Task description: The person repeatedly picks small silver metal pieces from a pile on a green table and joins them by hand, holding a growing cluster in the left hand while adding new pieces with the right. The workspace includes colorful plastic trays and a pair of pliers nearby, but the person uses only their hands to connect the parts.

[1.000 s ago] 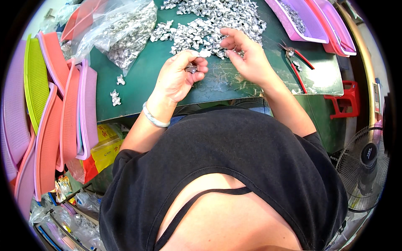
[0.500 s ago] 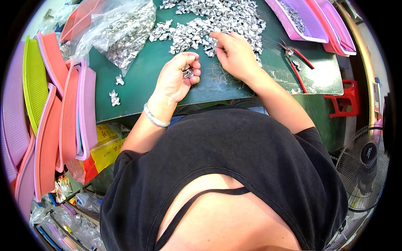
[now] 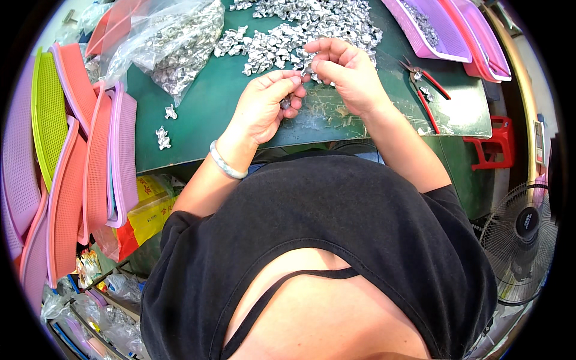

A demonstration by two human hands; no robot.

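Observation:
My left hand (image 3: 264, 105) is curled, with small silver metal pieces (image 3: 285, 103) partly showing inside its fingers. Its thumb and forefinger meet the fingertips of my right hand (image 3: 355, 77). Between the two hands is one small silver piece (image 3: 306, 72), pinched by my right thumb and fingers and mostly covered by them. Just beyond both hands spreads a large pile of the same shiny metal pieces (image 3: 324, 24) on the green tabletop (image 3: 210, 129). Two loose pieces (image 3: 163, 138) lie apart at the left near the table's edge.
A clear plastic bag (image 3: 180, 57) full of metal pieces lies at the left. Red-handled pliers (image 3: 423, 90) rest at the right, beneath a purple basket (image 3: 444, 42) holding more pieces. Stacked pink, purple and green baskets (image 3: 66, 156) stand left. A red stool (image 3: 495, 144) and fan (image 3: 519, 240) are right.
My right hand has drawn back from the pile and now holds a small metal piece. My left hand has moved right and slightly up to meet it.

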